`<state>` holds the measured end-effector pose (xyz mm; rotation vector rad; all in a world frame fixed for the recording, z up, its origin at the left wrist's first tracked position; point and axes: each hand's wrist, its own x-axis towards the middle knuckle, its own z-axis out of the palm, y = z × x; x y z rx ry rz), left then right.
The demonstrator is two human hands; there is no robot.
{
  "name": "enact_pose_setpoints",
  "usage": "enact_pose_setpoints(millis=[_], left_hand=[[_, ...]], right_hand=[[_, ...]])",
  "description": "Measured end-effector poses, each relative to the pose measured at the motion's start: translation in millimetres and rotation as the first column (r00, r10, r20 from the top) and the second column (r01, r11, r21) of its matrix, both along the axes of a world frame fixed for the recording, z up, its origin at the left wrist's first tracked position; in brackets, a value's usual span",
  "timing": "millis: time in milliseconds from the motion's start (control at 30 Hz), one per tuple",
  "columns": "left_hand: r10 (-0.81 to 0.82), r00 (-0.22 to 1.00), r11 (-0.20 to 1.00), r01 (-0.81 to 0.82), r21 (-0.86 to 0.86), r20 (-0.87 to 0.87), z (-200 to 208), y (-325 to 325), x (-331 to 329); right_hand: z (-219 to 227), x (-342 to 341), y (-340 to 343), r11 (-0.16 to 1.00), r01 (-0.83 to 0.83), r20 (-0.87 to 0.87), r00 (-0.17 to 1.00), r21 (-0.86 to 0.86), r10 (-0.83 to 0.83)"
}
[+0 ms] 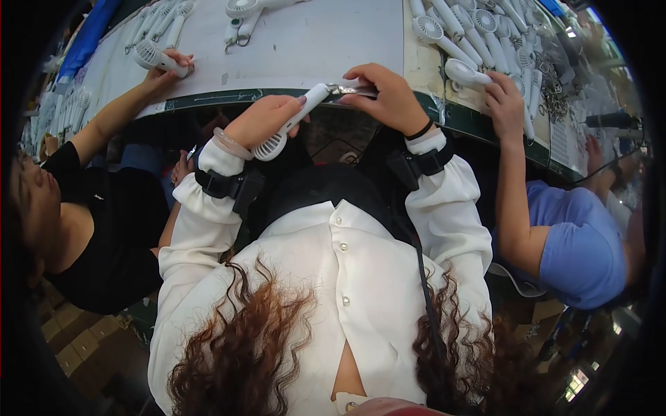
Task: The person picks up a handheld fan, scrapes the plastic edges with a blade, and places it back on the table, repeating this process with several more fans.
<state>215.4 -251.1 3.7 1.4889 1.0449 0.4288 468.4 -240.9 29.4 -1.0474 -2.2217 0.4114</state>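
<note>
My left hand is closed round a white handheld fan, just over the table's near edge. The fan tilts, its round grille head low at the left and its handle end up toward the right. At that end a small metal fitting shows. My right hand pinches a slim silver metal tool, whose tip meets the fitting; it looks like pliers, but most of it is hidden by my fingers.
Several white fans lie in a heap at the back right, others at the back left. Another fan lies at the far middle of the white tabletop. Co-workers at my left and right each hold a fan near the edge.
</note>
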Motion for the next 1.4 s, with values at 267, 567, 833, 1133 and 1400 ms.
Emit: enact_pose_setpoints(millis=[267,567,833,1133,1400], left_hand=[[-0.096,0.943,0.976,0.152,-0.157,0.319,14.5,7.7,10.9],[0.034,0.472,0.932,0.303,-0.197,0.881,37.3,-14.5,9.3],[0.044,0.786,0.968,-0.185,0.168,0.617,45.2,6.2,20.9],[0.149,0.883,0.871,-0.331,0.363,0.445,53.9,32.5,26.6],[0.096,0.959,0.84,-0.222,0.495,0.268,54.3,52.3,26.3]], right_hand=[[-0.4,-4.0,13.7,0.948,-0.106,-0.287,0.958,-0.302,0.015],[11.4,-8.5,-8.2,0.881,0.1,-0.373,0.879,-0.463,-0.296],[0.0,-21.8,-7.8,0.868,0.04,-0.486,0.815,-0.496,-0.316],[1.4,-43.9,4.5,0.845,0.017,-0.537,0.765,-0.534,-0.355],[-17.0,-43.1,28.7,0.763,-0.137,-0.618,0.682,-0.632,-0.39]])
